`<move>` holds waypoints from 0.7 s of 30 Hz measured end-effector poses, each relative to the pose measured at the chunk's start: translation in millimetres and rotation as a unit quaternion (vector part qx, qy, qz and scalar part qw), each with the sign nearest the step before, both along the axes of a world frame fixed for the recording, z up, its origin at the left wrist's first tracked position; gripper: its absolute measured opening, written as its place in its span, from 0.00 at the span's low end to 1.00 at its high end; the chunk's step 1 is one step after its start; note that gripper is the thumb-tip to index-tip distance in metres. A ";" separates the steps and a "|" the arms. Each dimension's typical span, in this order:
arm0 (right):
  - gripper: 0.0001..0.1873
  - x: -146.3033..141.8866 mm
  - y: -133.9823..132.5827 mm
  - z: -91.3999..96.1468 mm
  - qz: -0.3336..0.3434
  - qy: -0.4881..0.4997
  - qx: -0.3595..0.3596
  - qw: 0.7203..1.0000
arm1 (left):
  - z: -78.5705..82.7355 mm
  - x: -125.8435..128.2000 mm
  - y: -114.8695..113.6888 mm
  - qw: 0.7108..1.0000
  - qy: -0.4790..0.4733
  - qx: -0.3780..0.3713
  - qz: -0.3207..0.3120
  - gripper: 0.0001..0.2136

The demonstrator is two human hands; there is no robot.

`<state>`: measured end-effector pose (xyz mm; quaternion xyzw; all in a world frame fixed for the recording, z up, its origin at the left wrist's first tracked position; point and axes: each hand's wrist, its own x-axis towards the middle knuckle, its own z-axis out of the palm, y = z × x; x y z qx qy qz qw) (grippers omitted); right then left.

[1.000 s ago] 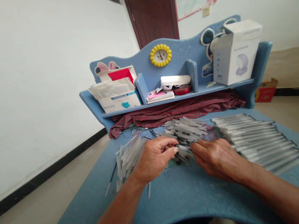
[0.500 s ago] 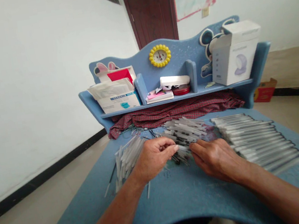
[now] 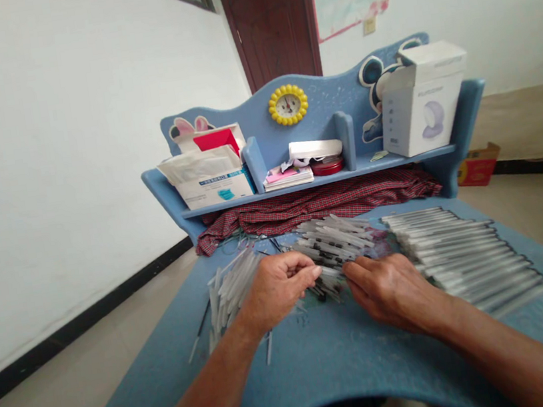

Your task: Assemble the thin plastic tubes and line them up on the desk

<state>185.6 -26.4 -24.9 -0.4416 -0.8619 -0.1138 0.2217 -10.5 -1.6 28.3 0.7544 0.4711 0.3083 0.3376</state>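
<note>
My left hand [image 3: 283,286] is closed in a pinch, thumb against forefinger, at the near side of the middle pile. Opposite it, my right hand [image 3: 389,288] is also closed, its fingertips pointing left. A short translucent pen [image 3: 332,272] shows in the gap between the two sets of fingertips, and its ends are hidden by the fingers. Behind the hands lies a heap of clear pens with black parts [image 3: 334,238]. Loose translucent tubes [image 3: 233,286] are piled left of my left hand. Finished-looking pens with dark tips [image 3: 471,256] lie in neat rows to the right.
The blue desk [image 3: 323,358] has a curved front edge. A checked red cloth [image 3: 312,204] is bunched below the shelf [image 3: 367,166]. On that shelf stand a mask box [image 3: 213,185], a red round tin [image 3: 327,166] and a tall white box [image 3: 421,101].
The camera view has shifted slightly. Both hands keep nearly the same pose and place, and the piles look unchanged.
</note>
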 end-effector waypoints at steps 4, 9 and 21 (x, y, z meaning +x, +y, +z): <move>0.08 -0.4 -0.6 0.6 -0.001 0.004 -0.004 1.000 | -1.9 -0.2 0.3 0.999 -0.039 -0.006 -0.009 0.12; 0.08 -0.6 -1.5 2.3 -0.001 0.002 -0.008 1.000 | -0.9 1.3 0.0 1.000 -0.008 -0.013 -0.003 0.10; 0.08 -0.3 -0.8 1.6 0.000 -0.005 -0.021 1.000 | 1.9 0.5 0.0 0.999 0.038 -0.004 -0.004 0.11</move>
